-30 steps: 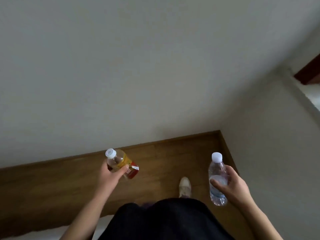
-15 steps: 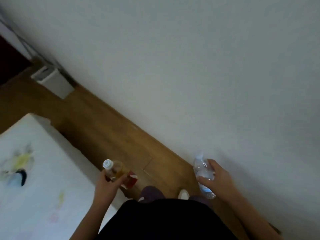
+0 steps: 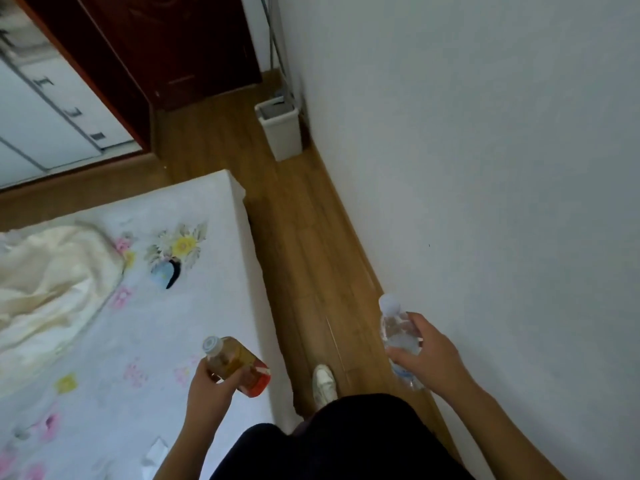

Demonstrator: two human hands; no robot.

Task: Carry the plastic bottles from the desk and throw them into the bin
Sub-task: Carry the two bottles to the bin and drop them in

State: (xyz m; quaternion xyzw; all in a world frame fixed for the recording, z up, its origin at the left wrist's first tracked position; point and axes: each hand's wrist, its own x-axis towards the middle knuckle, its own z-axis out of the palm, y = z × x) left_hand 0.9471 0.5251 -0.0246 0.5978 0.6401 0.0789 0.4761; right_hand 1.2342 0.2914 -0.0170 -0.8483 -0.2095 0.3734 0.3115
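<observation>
My left hand [image 3: 211,386] grips a bottle of amber drink [image 3: 239,363] with a white cap and a red label, held tilted over the bed's edge. My right hand [image 3: 427,358] holds a clear water bottle [image 3: 396,336] with a white cap, close to the wall. Far ahead a white rectangular bin [image 3: 282,129] stands on the wooden floor against the wall, its top open.
A bed [image 3: 145,306] with a white flowered sheet and a cream blanket [image 3: 45,282] fills the left. A narrow strip of wooden floor [image 3: 304,244] runs between bed and white wall [image 3: 485,168]. A dark red door [image 3: 173,43] and white cabinet [image 3: 45,105] stand beyond. My white shoe [image 3: 325,384] steps forward.
The view has swung left from the corner wall along the aisle, so the bed, door and bin now show ahead. Both hands keep hold of their bottles.
</observation>
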